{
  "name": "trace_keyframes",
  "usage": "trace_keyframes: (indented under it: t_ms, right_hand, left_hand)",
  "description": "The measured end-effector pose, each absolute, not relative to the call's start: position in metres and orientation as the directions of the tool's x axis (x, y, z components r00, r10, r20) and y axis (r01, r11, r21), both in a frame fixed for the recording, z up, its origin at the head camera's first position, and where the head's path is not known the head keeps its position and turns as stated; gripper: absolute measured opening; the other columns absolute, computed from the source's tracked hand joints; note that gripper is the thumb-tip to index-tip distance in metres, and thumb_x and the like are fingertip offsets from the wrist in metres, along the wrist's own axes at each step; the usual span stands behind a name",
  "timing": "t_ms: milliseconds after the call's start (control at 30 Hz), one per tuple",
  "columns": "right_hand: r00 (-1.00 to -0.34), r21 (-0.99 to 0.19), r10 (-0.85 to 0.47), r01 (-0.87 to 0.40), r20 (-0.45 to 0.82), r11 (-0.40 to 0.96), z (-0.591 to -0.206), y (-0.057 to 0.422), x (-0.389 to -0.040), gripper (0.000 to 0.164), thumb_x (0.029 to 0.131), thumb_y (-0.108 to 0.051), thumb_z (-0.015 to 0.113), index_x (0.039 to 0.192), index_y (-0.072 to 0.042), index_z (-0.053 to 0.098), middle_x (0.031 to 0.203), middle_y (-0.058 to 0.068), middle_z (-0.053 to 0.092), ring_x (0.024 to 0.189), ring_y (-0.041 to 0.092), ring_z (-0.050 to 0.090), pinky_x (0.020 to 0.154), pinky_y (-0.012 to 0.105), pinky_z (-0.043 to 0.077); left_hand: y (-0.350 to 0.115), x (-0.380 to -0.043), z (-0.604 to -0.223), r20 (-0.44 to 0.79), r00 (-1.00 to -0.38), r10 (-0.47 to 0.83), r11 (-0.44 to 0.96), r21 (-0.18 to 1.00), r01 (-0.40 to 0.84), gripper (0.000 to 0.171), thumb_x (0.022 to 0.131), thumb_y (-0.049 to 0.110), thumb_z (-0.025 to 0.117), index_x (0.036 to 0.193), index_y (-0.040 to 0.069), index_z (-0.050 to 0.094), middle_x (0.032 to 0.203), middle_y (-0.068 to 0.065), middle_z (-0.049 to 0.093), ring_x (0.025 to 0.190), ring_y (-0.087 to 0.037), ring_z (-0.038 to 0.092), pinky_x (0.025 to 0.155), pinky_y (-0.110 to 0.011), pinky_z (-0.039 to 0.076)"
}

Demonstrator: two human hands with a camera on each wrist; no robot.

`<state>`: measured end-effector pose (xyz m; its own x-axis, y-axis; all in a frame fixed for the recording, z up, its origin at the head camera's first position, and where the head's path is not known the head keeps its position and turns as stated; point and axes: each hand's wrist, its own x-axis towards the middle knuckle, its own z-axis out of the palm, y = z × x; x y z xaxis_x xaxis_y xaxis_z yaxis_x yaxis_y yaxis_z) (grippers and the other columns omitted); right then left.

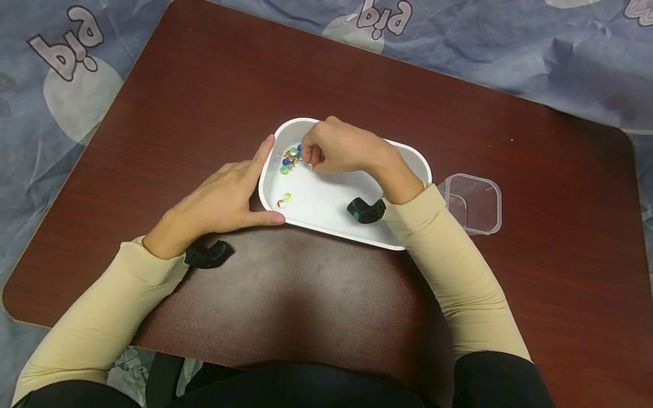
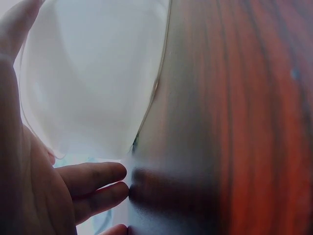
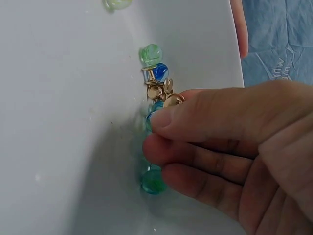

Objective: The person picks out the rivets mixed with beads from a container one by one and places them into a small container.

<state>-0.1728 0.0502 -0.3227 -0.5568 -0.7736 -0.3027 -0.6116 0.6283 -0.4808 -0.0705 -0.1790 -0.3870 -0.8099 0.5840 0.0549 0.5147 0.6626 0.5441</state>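
Note:
A white tray [image 1: 331, 218] with rounded corners lies on the table and holds glass marbles and small gold-coloured metal studs. My left hand [image 1: 219, 195] rests against its left end, thumb along the near rim, fingers along the outer wall. Inside the tray, my right hand [image 1: 336, 147] pinches a gold stud [image 3: 173, 101] between thumb and forefinger, partly hidden by the thumb. Beside these fingertips lie a blue marble [image 3: 160, 72], a green marble [image 3: 151, 55] and more studs [image 3: 155, 91]. Two marbles [image 1: 287, 196] sit apart near the tray's near left corner.
A clear plastic container [image 1: 474, 204] stands right of the tray, partly behind the right sleeve [image 1: 454, 266]. The dark red-brown table [image 1: 204, 85] has rounded corners, and a blue-grey patterned cloth [image 1: 459, 45] lies beyond its far edge.

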Motion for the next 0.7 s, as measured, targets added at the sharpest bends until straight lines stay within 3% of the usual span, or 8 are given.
trace_keyframes:
  t_ms: [700]
  right_hand:
    - [-0.570,-0.430,-0.780,-0.656,-0.258,0.621,-0.3150,0.0515,-0.1713,0.018,0.079,0.009,0.058,0.085,-0.001,0.072,0.079,0.007,0.066,0.073,0.017,0.058,0.068,0.027,0.046]
  left_hand:
    - [-0.1780,-0.0697,-0.3854,0.067,-0.808,0.585,0.654,0.551,0.518,0.126,0.080,0.056,0.076,0.158,0.010,-0.011,0.148,-0.020,0.045,0.131,-0.029,0.047,0.106,-0.049,0.035]
